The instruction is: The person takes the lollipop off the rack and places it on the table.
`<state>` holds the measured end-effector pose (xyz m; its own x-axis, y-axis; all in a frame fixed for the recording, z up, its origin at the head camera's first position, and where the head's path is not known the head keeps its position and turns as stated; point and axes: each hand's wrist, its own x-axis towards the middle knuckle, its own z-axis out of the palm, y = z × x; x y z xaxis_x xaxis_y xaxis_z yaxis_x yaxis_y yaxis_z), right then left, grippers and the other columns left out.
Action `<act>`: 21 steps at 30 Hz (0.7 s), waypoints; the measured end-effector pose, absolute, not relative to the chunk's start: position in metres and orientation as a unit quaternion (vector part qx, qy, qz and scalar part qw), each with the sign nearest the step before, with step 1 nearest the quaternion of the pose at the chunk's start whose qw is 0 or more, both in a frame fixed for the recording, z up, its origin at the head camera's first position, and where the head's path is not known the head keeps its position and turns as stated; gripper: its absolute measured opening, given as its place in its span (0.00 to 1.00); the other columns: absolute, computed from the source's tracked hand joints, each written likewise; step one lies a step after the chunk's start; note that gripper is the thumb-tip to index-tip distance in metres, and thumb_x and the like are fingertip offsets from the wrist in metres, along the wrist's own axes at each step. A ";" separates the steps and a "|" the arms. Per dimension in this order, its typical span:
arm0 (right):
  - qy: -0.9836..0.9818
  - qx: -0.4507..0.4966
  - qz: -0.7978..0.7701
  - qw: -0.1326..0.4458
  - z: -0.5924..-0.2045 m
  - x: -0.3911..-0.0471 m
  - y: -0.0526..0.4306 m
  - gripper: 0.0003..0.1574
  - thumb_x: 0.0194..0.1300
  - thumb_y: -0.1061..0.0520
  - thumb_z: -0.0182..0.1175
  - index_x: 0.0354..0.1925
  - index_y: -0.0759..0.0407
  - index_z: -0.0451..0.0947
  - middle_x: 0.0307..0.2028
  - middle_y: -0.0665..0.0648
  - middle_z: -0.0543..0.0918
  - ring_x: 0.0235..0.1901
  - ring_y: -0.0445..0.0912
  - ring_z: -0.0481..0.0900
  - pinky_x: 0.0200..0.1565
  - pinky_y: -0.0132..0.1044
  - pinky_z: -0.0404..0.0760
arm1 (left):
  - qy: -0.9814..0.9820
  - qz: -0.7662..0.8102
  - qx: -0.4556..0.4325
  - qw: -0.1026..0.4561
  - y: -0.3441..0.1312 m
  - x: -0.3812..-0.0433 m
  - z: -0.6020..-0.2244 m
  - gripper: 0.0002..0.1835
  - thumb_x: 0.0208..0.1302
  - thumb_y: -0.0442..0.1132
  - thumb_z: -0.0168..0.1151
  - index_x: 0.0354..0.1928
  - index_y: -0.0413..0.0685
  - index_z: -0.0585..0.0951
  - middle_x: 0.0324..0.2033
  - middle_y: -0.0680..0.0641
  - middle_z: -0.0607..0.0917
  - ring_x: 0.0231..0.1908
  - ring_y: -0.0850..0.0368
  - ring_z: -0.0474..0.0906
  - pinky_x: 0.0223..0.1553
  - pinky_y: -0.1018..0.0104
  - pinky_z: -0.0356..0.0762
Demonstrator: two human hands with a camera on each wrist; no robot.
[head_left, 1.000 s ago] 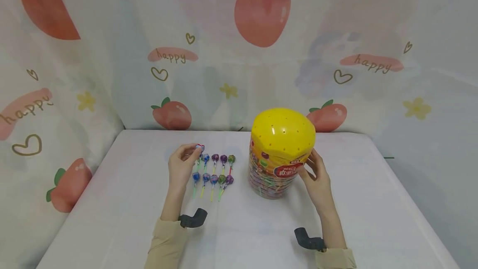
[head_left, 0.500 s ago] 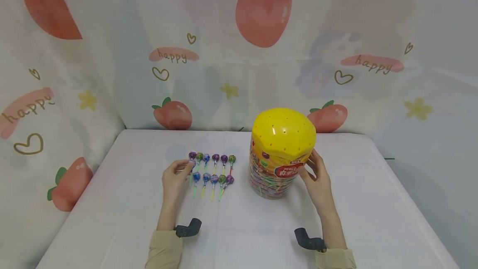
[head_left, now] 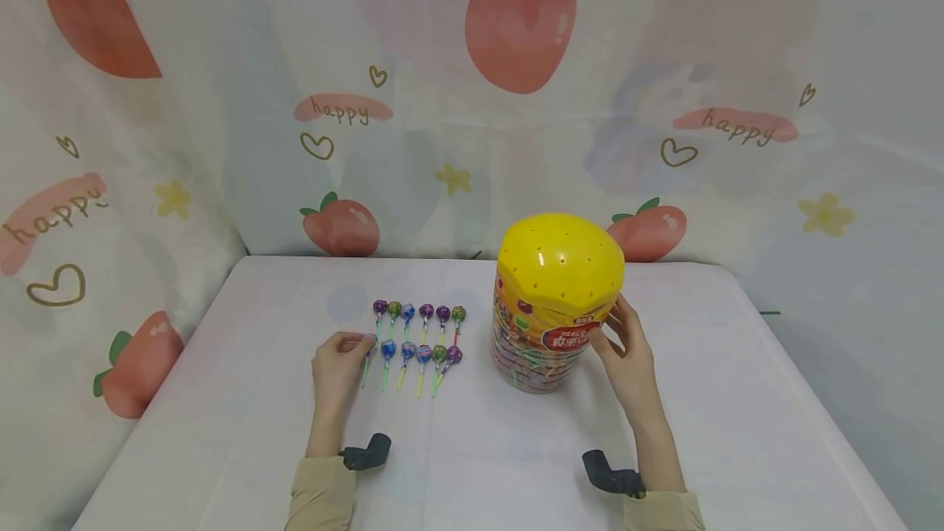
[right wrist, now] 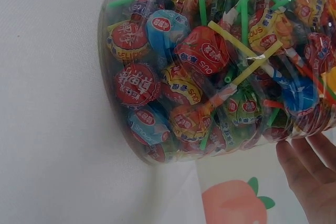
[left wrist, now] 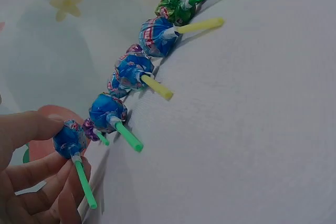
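Observation:
My left hand [head_left: 336, 371] pinches the wrapped head of a blue lollipop [left wrist: 70, 140] between thumb and fingers, at the left end of the nearer row. Its green stick points down towards the table. Beside it lies another blue lollipop [head_left: 388, 349], also green-sticked, with more blue, green and purple ones in line to the right. My right hand [head_left: 627, 363] touches the right side of a clear jar [head_left: 533, 359] with a yellow lid [head_left: 562, 260]. Wrapped lollipops show through the jar wall in the right wrist view. Some right fingertips are hidden behind the jar in the head view.
A farther row of lollipops, with a purple lollipop [head_left: 379, 306] at its left end, lies behind the nearer one. The white-covered table [head_left: 472, 457] ends at a printed cloth backdrop [head_left: 442, 121]. The tall jar stands right of both rows.
My left hand has moved down and left from the farther row to the left end of the nearer row, bringing the blue lollipop along. The right hand and jar stay put.

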<state>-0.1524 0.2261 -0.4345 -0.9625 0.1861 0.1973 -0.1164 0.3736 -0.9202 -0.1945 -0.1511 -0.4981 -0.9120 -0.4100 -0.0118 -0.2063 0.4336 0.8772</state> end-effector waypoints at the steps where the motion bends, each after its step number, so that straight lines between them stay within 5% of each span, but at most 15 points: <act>1: -0.818 -0.021 0.559 0.135 -0.434 -0.152 0.226 0.41 0.70 0.53 0.54 0.75 0.48 0.48 0.70 0.58 0.62 0.70 0.55 0.61 0.67 0.58 0.64 | -0.843 -0.495 0.184 0.100 -0.151 -0.195 -0.499 0.16 0.60 0.45 0.66 0.42 0.40 0.83 0.35 0.39 0.87 0.30 0.54 0.80 0.32 0.70 0.68; 21: -0.816 -0.020 0.562 0.130 -0.433 -0.151 0.225 0.42 0.70 0.53 0.55 0.75 0.47 0.48 0.71 0.59 0.61 0.70 0.56 0.60 0.66 0.60 0.64 | -0.872 -0.439 0.187 0.108 -0.147 -0.196 -0.504 0.15 0.57 0.47 0.67 0.36 0.41 0.84 0.27 0.42 0.87 0.26 0.52 0.80 0.26 0.69 0.65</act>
<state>-0.1510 0.2251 -0.4328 -0.9653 0.1793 0.1898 -0.1134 0.3670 -0.9233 -0.1963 -0.1468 -0.5041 -0.9064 -0.4218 0.0245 -0.2319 0.5451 0.8056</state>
